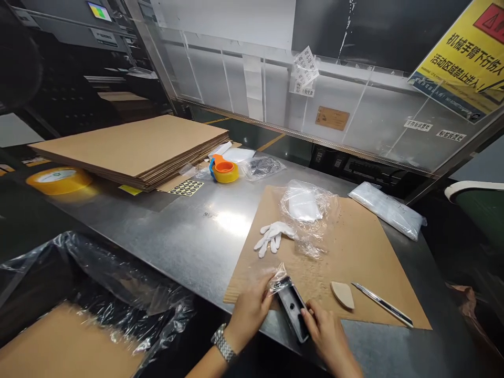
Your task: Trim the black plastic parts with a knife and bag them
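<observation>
A black, hollow, box-like part (293,310) with a round hole in its floor is tilted at the near edge of the table. Its far end sits in or under a clear plastic bag (279,278); I cannot tell which. My left hand (254,302), with a metal watch at the wrist, is closed on the bag beside that end. My right hand (323,328) grips the part's near right side between thumb and fingers. A white glove (273,236) lies just beyond, and a beige wedge-shaped piece (342,295) and a utility knife (381,304) lie to the right.
Under these lies a cardboard sheet (366,236) on a metal table (173,231). Clear bags (305,205), a plastic-wrapped bundle (388,210), a tape dispenser (224,169) and stacked cardboard (149,142) stand farther back. A plastic-lined bin (79,262) is at left.
</observation>
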Tool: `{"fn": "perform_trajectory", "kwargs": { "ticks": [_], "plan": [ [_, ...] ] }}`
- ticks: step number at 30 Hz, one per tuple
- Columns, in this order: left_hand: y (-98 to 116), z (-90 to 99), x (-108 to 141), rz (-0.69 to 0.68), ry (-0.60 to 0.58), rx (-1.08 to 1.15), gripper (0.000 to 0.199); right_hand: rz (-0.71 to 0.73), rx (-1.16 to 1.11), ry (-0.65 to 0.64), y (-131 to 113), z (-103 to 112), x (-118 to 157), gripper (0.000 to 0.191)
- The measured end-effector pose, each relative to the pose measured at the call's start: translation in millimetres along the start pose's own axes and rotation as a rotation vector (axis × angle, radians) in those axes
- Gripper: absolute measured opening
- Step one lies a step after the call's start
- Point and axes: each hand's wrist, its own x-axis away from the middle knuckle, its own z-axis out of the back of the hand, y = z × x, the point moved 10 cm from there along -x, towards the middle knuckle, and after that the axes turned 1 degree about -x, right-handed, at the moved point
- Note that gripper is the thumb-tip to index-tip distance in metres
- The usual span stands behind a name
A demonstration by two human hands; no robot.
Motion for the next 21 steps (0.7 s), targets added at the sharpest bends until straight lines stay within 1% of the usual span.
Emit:
{"fn": "perform_trajectory", "kwargs": {
  "ticks": [2,5,7,8,10,12,14,16,17,18,20,21],
  "plan": [
    [15.8,-2.9,6.3,-0.06,0.017,-0.054,0.033,0.004,0.057,0.013,-8.4,-5.8,0.4,0.03],
    [47.0,-8.7,16.7,-0.21,-0.015,-0.1,0.026,0.059,0.093,0.015,-24.6,-8.7,-0.9,0.038],
    [65.0,-5.3,22.7,-0.31,-0.03,-0.119,0.025,0.075,0.065,0.059,-30.7,0.9,-4.1,0.042],
    [71.1,-0.2,24.6,-0.343,-0.022,-0.135,0.024,0.073,0.047,0.089,-32.2,8.3,-6.2,0.041],
    [76.9,13.8,25.2,-0.362,0.009,-0.189,0.024,0.061,0.03,0.143,-35.4,24.7,-10.8,0.038],
    [77.5,26.9,23.1,-0.34,0.019,-0.229,0.024,0.065,0.061,0.158,-42.2,38.9,-15.1,0.038],
    [76.6,38.4,20.1,-0.3,0.008,-0.217,0.023,0.094,0.103,0.155,-51.6,52.4,-17.8,0.04],
    [73.1,51.2,16.0,-0.232,0.001,-0.164,0.022,0.169,0.145,0.136,-62.1,65.2,-19.4,0.041],
    [69.3,58.9,13.4,-0.181,0.004,-0.13,0.021,0.231,0.151,0.114,-67.6,70.4,-20.6,0.04],
    [65.7,66.8,11.0,-0.139,0.002,-0.086,0.019,0.326,0.157,0.081,-74.9,73.6,-21.7,0.038],
    [56.8,86.9,7.4,-0.057,0.026,0.029,0.016,0.531,0.131,-0.029,-88.6,73.6,-24.5,0.033],
    [51.7,97.8,6.8,-0.019,0.045,0.107,0.017,0.592,0.156,-0.036,-92.3,75.4,-28.0,0.032]
  ]
}}
